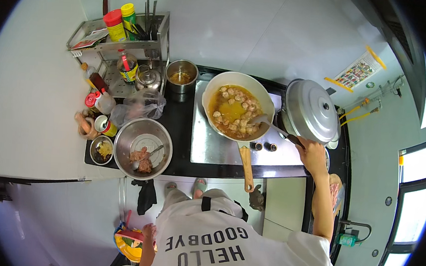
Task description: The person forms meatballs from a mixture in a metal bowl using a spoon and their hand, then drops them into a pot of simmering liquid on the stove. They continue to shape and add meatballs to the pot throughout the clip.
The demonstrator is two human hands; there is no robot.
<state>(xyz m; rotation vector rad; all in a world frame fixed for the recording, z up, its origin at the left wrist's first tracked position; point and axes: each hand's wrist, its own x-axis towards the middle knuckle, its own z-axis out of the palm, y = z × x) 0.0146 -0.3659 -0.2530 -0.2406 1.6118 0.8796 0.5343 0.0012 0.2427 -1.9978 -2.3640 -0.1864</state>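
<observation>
My right hand (311, 155) grips the dark handle of a cooking spatula (279, 130), whose grey blade dips into the right side of the food in a white frying pan (236, 78). Small meatballs (250, 106) lie in yellowish oil or broth there, many gathered along the right and lower sides. The pan's wooden handle (247, 169) points towards me over the counter edge. Low at my side hangs my left hand (149, 231), away from the counter; its fingers are too small to make out. A steel bowl (123, 133) at left holds raw minced meat (142, 160) and a spoon (155, 151).
Right of the pan stands a large lidded aluminium pot (312, 107). A steel pot (181, 87) with brownish liquid is at the back. Seasoning bottles, a plastic bag (140, 104) and a small bowl (101, 150) crowd the left, below a metal rack (129, 46). Meat lies on a board (338, 184) at right.
</observation>
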